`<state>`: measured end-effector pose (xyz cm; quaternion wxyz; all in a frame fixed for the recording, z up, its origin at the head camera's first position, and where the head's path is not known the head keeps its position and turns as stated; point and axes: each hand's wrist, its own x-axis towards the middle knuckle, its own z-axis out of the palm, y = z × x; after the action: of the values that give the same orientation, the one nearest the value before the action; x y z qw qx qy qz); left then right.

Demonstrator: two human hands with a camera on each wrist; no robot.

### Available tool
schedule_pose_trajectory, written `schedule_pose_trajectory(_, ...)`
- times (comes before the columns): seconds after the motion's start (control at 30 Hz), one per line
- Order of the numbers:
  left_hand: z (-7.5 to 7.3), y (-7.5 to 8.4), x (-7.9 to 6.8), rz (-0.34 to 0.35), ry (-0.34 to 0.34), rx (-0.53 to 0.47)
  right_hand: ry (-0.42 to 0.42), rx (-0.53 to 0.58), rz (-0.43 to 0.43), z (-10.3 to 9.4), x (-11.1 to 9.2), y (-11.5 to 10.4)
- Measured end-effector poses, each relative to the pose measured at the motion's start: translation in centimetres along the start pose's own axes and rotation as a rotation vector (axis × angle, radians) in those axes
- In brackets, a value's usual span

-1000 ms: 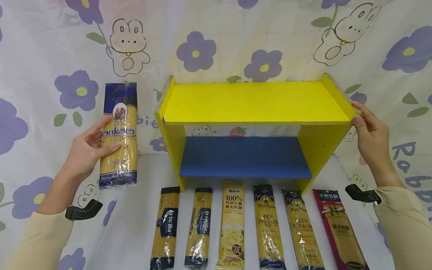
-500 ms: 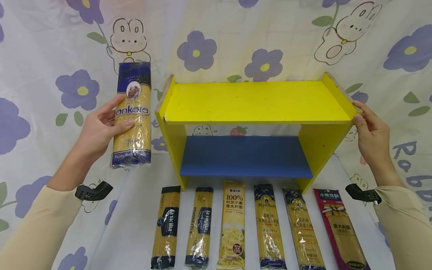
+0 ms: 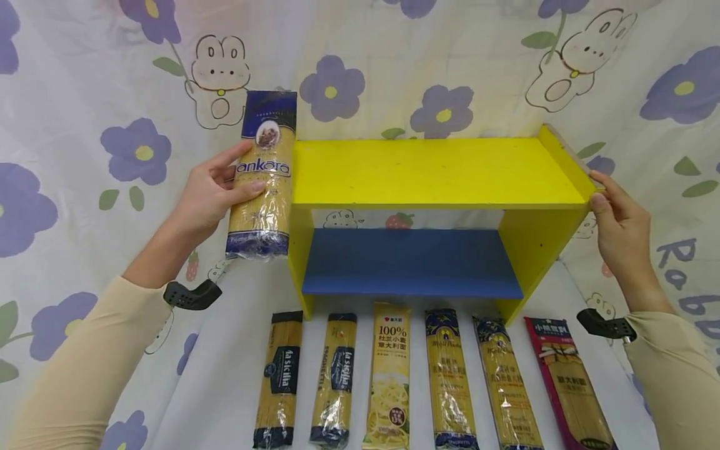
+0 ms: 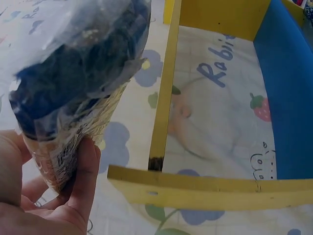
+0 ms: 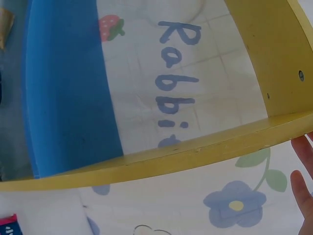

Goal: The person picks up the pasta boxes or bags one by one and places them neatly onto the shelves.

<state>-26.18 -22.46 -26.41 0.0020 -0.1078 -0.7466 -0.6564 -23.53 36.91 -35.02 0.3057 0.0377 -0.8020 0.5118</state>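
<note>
My left hand grips a clear-and-blue pack of Ankara spaghetti, thumb across its front. The pack stands nearly upright in the air and overlaps the left end of a yellow and blue two-tier shelf in the head view. Seen from the left wrist, the pack's crinkled blue end is close to the camera, beside the shelf's side panel. With my right hand, I hold the upper right side panel by its edge; in the right wrist view fingertips meet the outer edge.
Several spaghetti packs lie in a row before the shelf, among them a La Sicilia pack, a cream pack and a pink-edged pack. A white table lies below; a flower-and-rabbit printed cloth hangs behind.
My left hand has carried the Ankara spaghetti pack right and upward, from beside the shelf to its left end. The right hand stays on the side panel.
</note>
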Motion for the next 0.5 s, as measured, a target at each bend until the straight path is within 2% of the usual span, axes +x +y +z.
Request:
schedule_pose_trajectory(0.3, 2.9, 0.6, 1.5, -0.056, -0.038, 0.062, -0.007, -0.041, 0.010, -0.1, -0.1, -0.4)
schedule_pose_trajectory(0.5, 4.0, 0.6, 2.3, -0.091, -0.038, 0.127, 0.004, -0.041, -0.006, 0.0, -0.1, 0.2)
